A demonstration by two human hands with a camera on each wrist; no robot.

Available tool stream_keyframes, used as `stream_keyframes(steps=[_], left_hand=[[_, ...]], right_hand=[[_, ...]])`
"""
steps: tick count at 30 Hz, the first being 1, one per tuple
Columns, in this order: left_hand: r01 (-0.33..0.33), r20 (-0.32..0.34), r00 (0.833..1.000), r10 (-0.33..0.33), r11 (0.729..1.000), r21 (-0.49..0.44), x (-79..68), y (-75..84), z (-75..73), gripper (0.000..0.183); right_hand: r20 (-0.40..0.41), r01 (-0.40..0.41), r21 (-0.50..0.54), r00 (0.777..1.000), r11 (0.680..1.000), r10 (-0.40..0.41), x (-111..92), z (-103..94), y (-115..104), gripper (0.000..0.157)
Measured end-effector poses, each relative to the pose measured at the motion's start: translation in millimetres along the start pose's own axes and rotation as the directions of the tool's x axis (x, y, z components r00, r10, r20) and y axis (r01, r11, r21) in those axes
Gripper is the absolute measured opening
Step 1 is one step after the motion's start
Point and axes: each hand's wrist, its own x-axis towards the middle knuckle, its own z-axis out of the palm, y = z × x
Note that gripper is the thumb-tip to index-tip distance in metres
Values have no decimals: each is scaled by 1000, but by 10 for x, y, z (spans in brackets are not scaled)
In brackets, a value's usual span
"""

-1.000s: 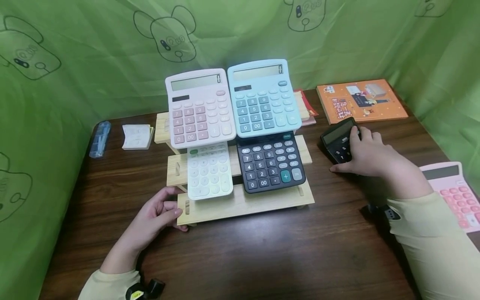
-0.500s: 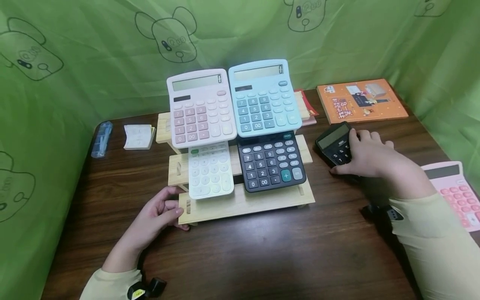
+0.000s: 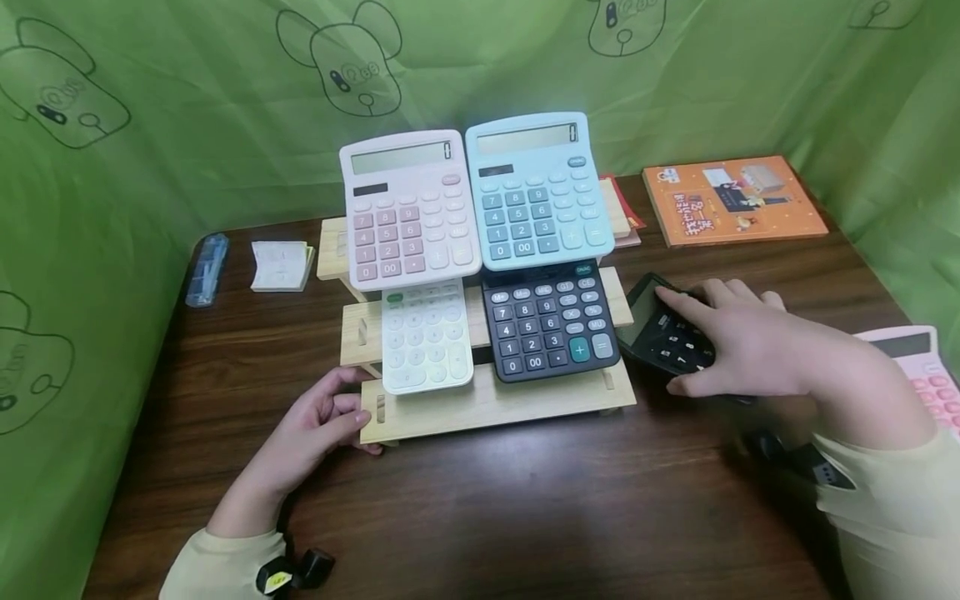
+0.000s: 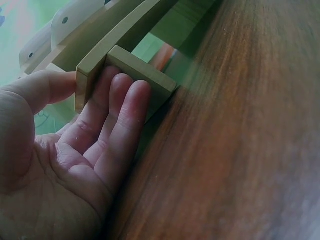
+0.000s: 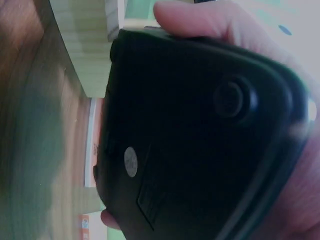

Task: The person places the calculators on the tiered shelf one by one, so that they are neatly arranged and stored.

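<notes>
My left hand (image 3: 315, 429) pinches the left end of the lowest board of a stepped wooden stand (image 3: 495, 408). In the left wrist view, the thumb presses the board's end and the fingers curl beneath it. My right hand (image 3: 742, 346) grips a black calculator (image 3: 663, 337) tilted beside the stand's right side. Its underside (image 5: 170, 130), with round feet and a small sticker, fills the right wrist view. On the stand's upper part lean a pale pink calculator (image 3: 411, 212) and a light blue calculator (image 3: 538, 192). Below them sit a white calculator (image 3: 426, 337) and a dark calculator (image 3: 550, 325).
An orange book (image 3: 735, 200) lies at the back right. A pink calculator (image 3: 933, 383) is partly hidden behind my right forearm. Note paper (image 3: 280, 265) and a clear blue case (image 3: 207, 269) lie at the left on the brown table (image 3: 525, 517). Green cloth (image 3: 225, 100) surrounds it.
My right hand has brought the black calculator toward the stand's right edge and slightly nearer to me, its index finger now stretched toward the screen. The left hand keeps its hold.
</notes>
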Motion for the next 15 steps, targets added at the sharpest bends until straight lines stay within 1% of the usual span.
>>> stream_keyframes(steps=[4,7,10,12,15], left_hand=[[-6,11,1000,6,1000,-11,17,-12,11,40],[-11,17,1000,11,1000,-12,35,-12,14,40],[-18,16,1000,18,1000,-7,42,-12,9,39],[-19,14,1000,19,1000,-8,38,-11,6,38],[-22,11,1000,22,1000,-12,30,-6,4,37]], right_hand=[[-68,25,-37,997,999,-27,-144,69,-67,116],[-142,64,-27,988,998,-67,-267,159,-107,116],[-233,120,6,966,993,-115,-359,267,-152,118],[-291,154,19,946,988,-142,-399,349,-186,119],[-348,196,41,922,980,-170,-440,472,-241,118]])
